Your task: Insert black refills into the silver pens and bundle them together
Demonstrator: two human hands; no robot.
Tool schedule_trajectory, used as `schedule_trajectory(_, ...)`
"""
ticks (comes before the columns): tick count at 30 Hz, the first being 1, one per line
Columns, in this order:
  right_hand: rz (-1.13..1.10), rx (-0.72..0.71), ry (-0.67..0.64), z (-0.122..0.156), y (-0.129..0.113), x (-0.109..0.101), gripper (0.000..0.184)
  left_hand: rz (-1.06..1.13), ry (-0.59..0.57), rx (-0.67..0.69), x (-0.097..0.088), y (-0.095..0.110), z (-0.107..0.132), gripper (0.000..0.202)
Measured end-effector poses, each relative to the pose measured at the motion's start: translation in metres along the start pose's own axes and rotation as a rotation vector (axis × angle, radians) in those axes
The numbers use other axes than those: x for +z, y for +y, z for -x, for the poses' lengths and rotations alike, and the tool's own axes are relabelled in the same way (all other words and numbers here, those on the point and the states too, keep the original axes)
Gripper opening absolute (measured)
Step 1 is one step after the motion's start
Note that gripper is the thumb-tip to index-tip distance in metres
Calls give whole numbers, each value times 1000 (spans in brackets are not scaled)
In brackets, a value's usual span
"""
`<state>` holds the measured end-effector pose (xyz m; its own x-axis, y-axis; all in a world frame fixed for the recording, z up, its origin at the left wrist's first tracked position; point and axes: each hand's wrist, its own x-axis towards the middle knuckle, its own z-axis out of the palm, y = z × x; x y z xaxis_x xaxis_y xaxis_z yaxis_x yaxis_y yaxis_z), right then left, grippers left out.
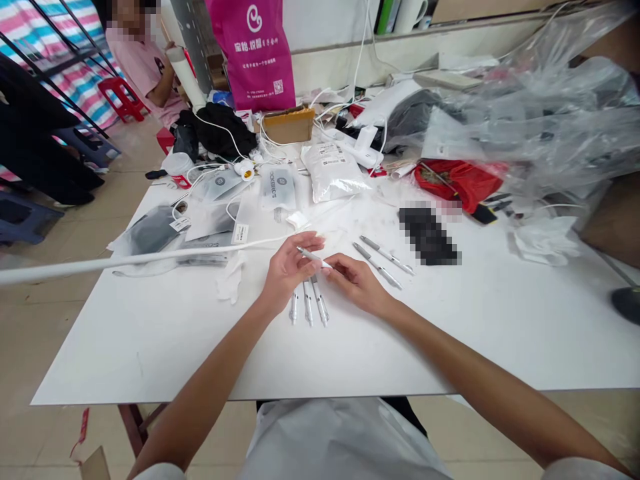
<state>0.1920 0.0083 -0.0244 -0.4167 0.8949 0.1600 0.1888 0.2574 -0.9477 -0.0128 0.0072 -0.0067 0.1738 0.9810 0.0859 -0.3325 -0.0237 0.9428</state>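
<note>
Hidden or unclear: a pixelated block [429, 235] on the table [150, 333] masks one object, and the upper ends of the three pens below the hands are covered by the fingers. The tip detail of the held pen cannot be made out.

The left hand [289, 268] and right hand [356, 280] meet over the middle of the table. Both hold one slim silver pen [314, 257] — left fingers [305, 241] closed around its left end, right fingers [336, 265] pinched on its right end. Its long axis runs nearly level across the view, dropping slightly toward the right.

Directly beneath the hands, three similar pens [309, 305] lie side by side on the table, long axes pointing toward the person. Two more pens [383, 260] lie just right of the right hand — parallel, slanting down to the right. Sealed white pouches [333, 170] lie farther back.
</note>
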Motion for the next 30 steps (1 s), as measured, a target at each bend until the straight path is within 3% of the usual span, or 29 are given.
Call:
schedule_trajectory(4,-9,3,3,1,1,1,35,17,98,-53,1,-1,-1,36)
schedule_trajectory(7,-64,27,-58,1,1,0,42,80,22,-77,2,2,-1,42)
schedule_trajectory(9,-37,20,-32,0,1,-1,41,77,4,-60,2,4,0,48)
schedule_trajectory(14,45,5,45,-3,0,-4,38,-50,157,-41,-1,-2,-2,23)
schedule_trajectory(19,-89,83,-68,-4,-5,-9,57,-11,54,-67,-3,4,-2,35)
schedule_trajectory(21,-119,97,-62,-4,-6,-10,54,-7,42,-51,-2,7,-2,41)
schedule_trajectory(25,-66,63,30,-6,-6,-12,38,-82,163,7,-2,4,-5,25)
schedule_trajectory(30,-261,138,-65,-8,-4,-20,37,-107,195,-27,-5,2,-5,24)
